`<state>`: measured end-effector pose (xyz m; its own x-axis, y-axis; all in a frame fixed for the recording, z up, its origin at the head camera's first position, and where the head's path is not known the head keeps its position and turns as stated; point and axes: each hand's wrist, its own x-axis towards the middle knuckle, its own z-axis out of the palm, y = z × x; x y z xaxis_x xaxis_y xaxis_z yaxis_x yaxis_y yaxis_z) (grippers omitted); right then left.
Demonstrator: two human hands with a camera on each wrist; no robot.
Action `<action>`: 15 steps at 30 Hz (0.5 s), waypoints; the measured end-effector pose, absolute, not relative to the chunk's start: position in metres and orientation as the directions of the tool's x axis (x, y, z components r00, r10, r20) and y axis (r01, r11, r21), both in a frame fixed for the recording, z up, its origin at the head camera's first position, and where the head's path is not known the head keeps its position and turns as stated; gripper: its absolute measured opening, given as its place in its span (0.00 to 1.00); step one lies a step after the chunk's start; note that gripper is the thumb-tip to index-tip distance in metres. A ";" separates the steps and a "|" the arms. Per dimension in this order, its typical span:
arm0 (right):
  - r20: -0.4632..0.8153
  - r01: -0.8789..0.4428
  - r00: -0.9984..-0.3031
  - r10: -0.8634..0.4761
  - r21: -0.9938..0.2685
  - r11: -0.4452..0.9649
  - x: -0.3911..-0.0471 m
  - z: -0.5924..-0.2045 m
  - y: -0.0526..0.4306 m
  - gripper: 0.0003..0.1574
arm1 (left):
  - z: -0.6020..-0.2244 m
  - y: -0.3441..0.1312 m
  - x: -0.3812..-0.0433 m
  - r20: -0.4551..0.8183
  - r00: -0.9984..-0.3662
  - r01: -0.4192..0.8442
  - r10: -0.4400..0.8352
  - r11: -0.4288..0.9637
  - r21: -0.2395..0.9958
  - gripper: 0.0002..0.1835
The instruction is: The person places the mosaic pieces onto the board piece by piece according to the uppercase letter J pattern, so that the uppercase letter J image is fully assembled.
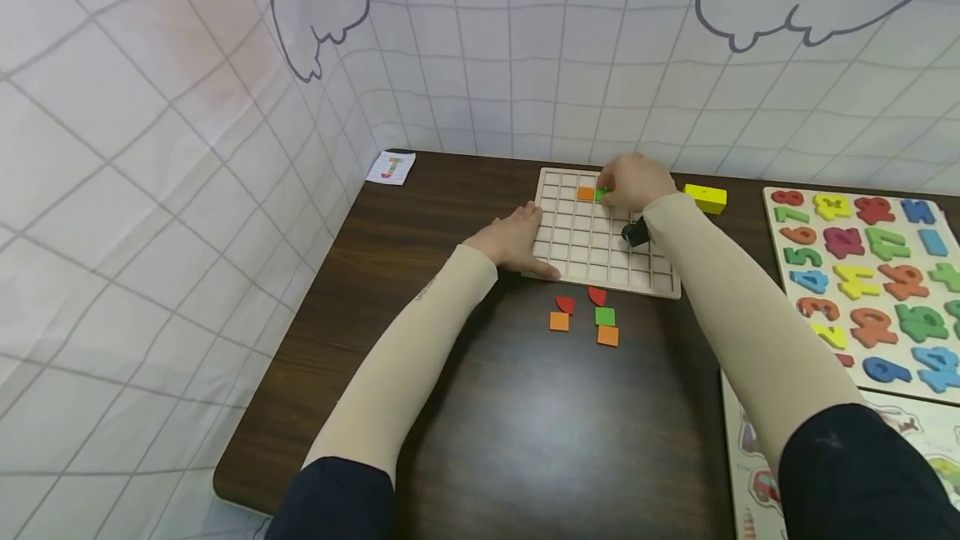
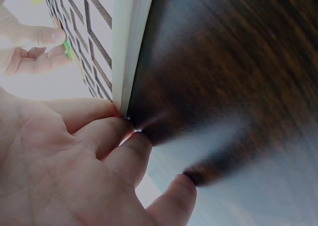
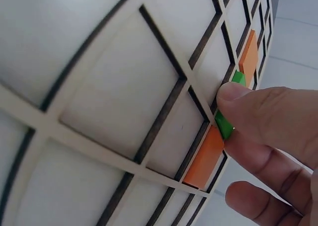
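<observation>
right grip [image 1: 637, 180] pinches green tile [image 3: 224, 125]; left grip [image 1: 514, 240] touches grid board [image 1: 600, 267]

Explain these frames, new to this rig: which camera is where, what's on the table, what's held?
No machine: just a person's bare left hand and right hand. The big picture comes from a head camera looking down; the other two from left and right wrist cameras.

On the dark wood-grain table lies a pale flat gridded board. In front are two red round-edged tiles, two orange square tiles and a green square tile; to its right, a yellow rectangular block and a pale panel of colourful numbers and letters.

The left hand touches the board's edge; the right hand pinches a small green piece at the grid, between two orange pieces.
</observation>
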<state>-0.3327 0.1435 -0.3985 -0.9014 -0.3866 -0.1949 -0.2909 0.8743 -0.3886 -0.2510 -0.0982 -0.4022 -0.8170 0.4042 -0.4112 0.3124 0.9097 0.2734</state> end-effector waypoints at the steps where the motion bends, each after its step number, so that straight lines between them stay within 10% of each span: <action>1: -0.190 -0.294 -0.903 -0.386 -0.382 0.876 -0.332 -0.397 0.144 0.21 | -0.401 -0.098 -0.251 -0.410 -0.818 0.312 0.403 0.910 0.272 0.68; 15: -0.069 -0.336 -0.915 -0.398 -0.417 0.845 -0.316 -0.399 0.148 0.23 | -0.404 -0.099 -0.251 -0.395 -0.820 0.320 0.415 0.904 0.285 0.68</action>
<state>-0.3163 0.1481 -0.3989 -0.9147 -0.3982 -0.0691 -0.3362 0.8446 -0.4167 -0.2513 -0.0987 -0.4037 -0.8197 0.4145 -0.3952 0.3197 0.9037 0.2847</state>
